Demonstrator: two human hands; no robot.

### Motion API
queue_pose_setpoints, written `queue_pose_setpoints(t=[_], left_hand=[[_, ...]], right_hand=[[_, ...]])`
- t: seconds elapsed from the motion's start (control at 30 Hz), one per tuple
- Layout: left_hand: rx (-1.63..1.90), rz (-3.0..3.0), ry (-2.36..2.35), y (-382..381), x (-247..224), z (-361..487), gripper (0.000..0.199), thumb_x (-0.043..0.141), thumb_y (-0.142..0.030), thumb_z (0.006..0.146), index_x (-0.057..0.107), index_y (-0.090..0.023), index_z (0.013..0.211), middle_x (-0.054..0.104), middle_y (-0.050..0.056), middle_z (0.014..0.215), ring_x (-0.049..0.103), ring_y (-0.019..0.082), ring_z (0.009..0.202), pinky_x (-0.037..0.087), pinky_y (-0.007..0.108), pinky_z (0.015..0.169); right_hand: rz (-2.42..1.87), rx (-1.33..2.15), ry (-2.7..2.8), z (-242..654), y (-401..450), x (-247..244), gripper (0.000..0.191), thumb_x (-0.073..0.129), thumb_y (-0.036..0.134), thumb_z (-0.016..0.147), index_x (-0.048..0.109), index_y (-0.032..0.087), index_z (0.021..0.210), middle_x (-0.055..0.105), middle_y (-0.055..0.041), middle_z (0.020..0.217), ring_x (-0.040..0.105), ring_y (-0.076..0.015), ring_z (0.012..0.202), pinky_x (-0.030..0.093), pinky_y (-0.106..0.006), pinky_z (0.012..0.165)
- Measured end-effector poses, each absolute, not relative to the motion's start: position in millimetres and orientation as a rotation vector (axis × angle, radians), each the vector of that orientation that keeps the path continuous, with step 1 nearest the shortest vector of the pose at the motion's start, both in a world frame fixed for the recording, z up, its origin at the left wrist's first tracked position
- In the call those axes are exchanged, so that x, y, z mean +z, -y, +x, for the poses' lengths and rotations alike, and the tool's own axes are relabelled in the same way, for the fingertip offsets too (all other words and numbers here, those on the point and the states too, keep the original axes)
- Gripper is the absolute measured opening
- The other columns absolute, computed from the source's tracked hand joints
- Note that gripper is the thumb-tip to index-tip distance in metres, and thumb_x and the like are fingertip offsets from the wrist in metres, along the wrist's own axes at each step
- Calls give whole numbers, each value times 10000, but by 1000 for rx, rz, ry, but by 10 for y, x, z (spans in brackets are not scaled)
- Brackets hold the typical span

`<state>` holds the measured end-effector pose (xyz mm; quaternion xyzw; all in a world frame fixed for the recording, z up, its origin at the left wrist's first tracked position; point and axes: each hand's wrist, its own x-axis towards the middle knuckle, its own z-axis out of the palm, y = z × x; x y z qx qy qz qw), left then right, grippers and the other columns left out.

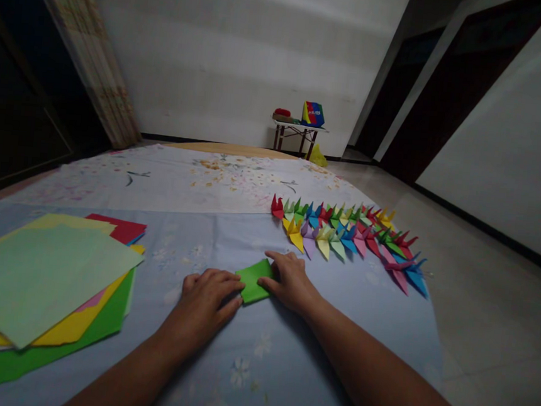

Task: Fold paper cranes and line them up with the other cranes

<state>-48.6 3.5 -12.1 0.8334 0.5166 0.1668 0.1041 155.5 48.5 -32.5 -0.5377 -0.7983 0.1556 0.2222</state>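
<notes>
"Any writing you can read?"

"There are pale marks on the multicoloured bag (313, 114), up on the small table (297, 126) by the wall, but they're too small and blurred to make out."

"And the paper being worked?"

"The green paper (253, 282) lies on the pale blue floral tablecloth (293, 382), between the two hands. It's vivid green, looks folded, and makes a small four-sided shape set slightly askew."

"The fingers?"

"The right hand (289, 280) has thumb and forefinger spread, the thumb on the paper. The left hand (210, 295) touches the left edge, its fingers bent; I can't tell whether they pinch it."

"What's around?"

"Loose coloured sheets (56, 273) at left, paper cranes (347, 241) in rows at right."
</notes>
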Motion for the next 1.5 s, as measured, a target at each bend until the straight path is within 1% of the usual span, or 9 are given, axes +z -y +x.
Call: queue_pose_setpoints(t=[0.3, 0.43, 0.6, 0.73, 1.0, 1.33, 1.4, 1.47, 1.5], left_hand=[[493, 2477, -1540, -39, -143, -472, 261, 580, -268, 765, 629, -288, 1021, 641, 18, 1077, 518, 239, 1023, 275, 427, 856], [486, 2480, -1543, -16, -107, -442, 257, 558, -264, 769, 632, -269, 1015, 635, 31, 1081, 508, 239, 1032, 277, 421, 858], [499, 2446, -1605, 8, -43, -350, 234, 430, -336, 855, 648, -262, 893, 647, 28, 984, 517, 233, 967, 295, 408, 809], [537, 2462, -1673, 17, -78, -294, 195, 495, -377, 824, 627, -234, 834, 630, 31, 941, 513, 237, 945, 295, 401, 805], [515, 2473, -1699, 23, -147, -301, 176, 560, -362, 798, 611, -236, 910, 623, 36, 1007, 500, 241, 989, 298, 401, 823], [390, 2532, -1713, 113, -101, -326, 245, 509, -289, 847, 611, -271, 1069, 624, 31, 1164, 493, 258, 1084, 264, 474, 879], [375, 2524, -1721, 112, -82, -320, 244, 519, -286, 840, 615, -274, 1064, 626, 32, 1163, 499, 260, 1082, 268, 476, 877], [377, 2519, -1719, 109, -70, -316, 236, 528, -282, 832, 622, -279, 1049, 629, 31, 1156, 505, 256, 1076, 272, 473, 877], [384, 2519, -1715, 109, -68, -316, 231, 529, -280, 832, 625, -280, 1042, 631, 31, 1152, 509, 252, 1073, 273, 470, 879]], right_hand=[[-1487, 408, 2215, 1555, -467, -313, 552, 634, 350, 745, 462, 175, 1239, 603, -82, 977, 454, -237, 950, 294, -374, 839], [-1497, 365, 2218, 1552, -475, -324, 555, 637, 359, 740, 466, 175, 1234, 594, -85, 1007, 441, -242, 970, 299, -373, 842], [-1511, 352, 2228, 1548, -478, -317, 557, 636, 360, 740, 461, 175, 1236, 586, -89, 1032, 433, -247, 981, 303, -376, 836], [-1516, 368, 2227, 1549, -468, -316, 550, 632, 366, 743, 461, 188, 1235, 583, -84, 1047, 428, -248, 991, 298, -378, 840], [-1518, 371, 2227, 1552, -469, -314, 535, 631, 358, 742, 476, 187, 1225, 587, -83, 1030, 433, -245, 980, 298, -383, 843], [-1491, 242, 2235, 1546, -421, -292, 560, 640, 363, 740, 464, 198, 1245, 567, -101, 1094, 415, -266, 1036, 310, -399, 854], [-1429, 154, 2235, 1570, -396, -244, 512, 627, 337, 758, 482, 223, 1236, 550, -97, 1140, 389, -268, 1074, 287, -407, 879], [-1340, 100, 2256, 1606, -366, -174, 369, 589, 306, 799, 549, 264, 1163, 561, -68, 1144, 385, -254, 1080, 262, -407, 889], [-1304, 98, 2276, 1625, -351, -138, 271, 570, 305, 816, 601, 276, 1084, 586, -53, 1103, 398, -244, 1058, 258, -404, 879]])
